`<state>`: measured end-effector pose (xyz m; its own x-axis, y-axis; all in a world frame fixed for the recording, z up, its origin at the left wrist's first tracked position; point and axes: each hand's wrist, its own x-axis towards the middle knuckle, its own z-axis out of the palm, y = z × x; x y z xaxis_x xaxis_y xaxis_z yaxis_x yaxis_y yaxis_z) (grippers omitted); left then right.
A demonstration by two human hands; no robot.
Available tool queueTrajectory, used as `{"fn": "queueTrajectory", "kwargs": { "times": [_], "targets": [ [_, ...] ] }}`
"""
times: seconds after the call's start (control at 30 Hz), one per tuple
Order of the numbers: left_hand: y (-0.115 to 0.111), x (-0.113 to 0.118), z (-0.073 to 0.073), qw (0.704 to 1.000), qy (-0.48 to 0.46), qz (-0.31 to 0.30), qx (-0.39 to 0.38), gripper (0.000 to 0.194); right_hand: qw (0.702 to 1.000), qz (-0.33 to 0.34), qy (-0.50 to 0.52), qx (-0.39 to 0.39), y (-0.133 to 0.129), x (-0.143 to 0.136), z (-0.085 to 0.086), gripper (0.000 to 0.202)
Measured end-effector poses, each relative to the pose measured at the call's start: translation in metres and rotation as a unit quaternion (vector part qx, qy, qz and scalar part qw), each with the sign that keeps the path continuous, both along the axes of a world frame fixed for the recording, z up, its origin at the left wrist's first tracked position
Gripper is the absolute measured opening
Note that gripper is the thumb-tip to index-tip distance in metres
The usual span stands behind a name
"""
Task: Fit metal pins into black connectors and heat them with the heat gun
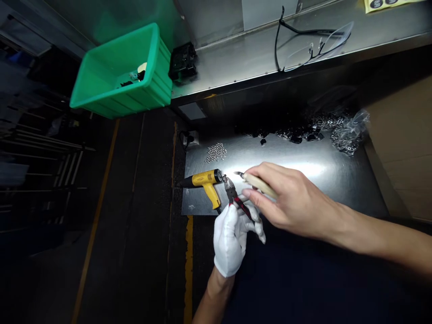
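Note:
My left hand (231,238), in a white glove, is closed around the red-and-black handles of a pair of pliers (231,189). A small shiny metal piece (224,178) sits at the plier jaws; whether they grip it I cannot tell. My bare right hand (286,193) is closed on a scraper-like hand tool (259,184) with a pale handle and a short, dark, curved tip. That tip points left, a little apart from the jaws. Just left of the pliers lies a yellow heat gun (204,180) on the metal table (324,180).
Small metal balls or beads (216,153) lie behind the heat gun. Black parts (297,136) and a clear bag of metal parts (351,132) sit at the table's back. Above, a shelf (222,67) holds glasses (312,51), a black object (182,62) and a green bin (158,85).

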<state>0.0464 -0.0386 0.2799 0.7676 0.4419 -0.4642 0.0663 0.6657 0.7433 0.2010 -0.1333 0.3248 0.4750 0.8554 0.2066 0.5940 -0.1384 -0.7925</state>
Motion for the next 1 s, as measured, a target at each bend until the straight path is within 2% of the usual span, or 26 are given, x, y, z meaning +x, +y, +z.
{"fn": "queueTrajectory", "kwargs": {
  "times": [0.1, 0.43, 0.67, 0.83, 1.0],
  "targets": [
    [0.0, -0.004, 0.0, 0.996, -0.062, -0.025, -0.063, 0.039, 0.997, -0.041, 0.053, 0.047, 0.006, 0.006, -0.006, 0.013],
    [0.002, -0.018, -0.001, 0.955, -0.163, -0.086, -0.231, 0.048, 0.984, -0.024, 0.169, 0.043, 0.011, 0.002, -0.01, 0.011],
    [0.004, -0.025, -0.003, 0.924, -0.18, -0.12, -0.314, 0.049, 0.977, -0.028, 0.206, 0.056, 0.013, -0.002, -0.01, 0.016],
    [0.004, -0.029, -0.003, 0.912, -0.181, -0.114, -0.349, 0.05, 0.957, -0.016, 0.269, 0.107, 0.019, -0.003, -0.006, 0.016],
    [0.003, -0.032, -0.004, 0.881, -0.208, -0.143, -0.401, 0.051, 0.926, -0.007, 0.367, 0.092, 0.03, 0.001, -0.009, 0.018]
  ]
}}
